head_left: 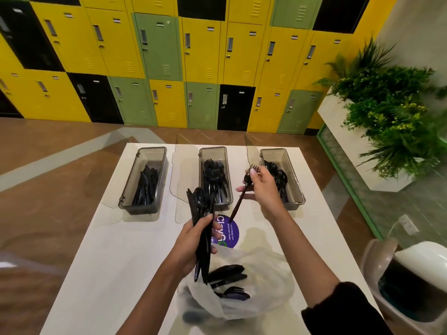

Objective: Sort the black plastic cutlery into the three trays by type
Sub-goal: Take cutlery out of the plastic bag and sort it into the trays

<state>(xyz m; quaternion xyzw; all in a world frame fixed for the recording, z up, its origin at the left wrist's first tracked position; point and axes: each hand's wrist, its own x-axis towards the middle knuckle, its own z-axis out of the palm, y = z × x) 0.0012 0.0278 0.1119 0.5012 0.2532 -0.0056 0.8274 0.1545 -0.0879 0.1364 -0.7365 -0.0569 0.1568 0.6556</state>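
Three grey trays stand in a row at the table's far side: the left tray (125, 189) holds knives, the middle tray (200, 165) holds forks, the right tray (296, 180) holds spoons. My left hand (193, 240) grips a bundle of mixed black cutlery (200, 213) upright over the table's middle. My right hand (262, 187) pinches a single black fork (240, 197) by its head, between the middle and right trays, handle hanging down. A clear plastic bag (242, 293) with more black cutlery lies near the table's front.
The white table (108, 262) carries a round purple sticker (229, 232) between my hands. Clear tray lids (180, 170) stand open beside the trays. A white planter with green plants (387, 122) stands right, a white chair (411, 281) at lower right, lockers behind.
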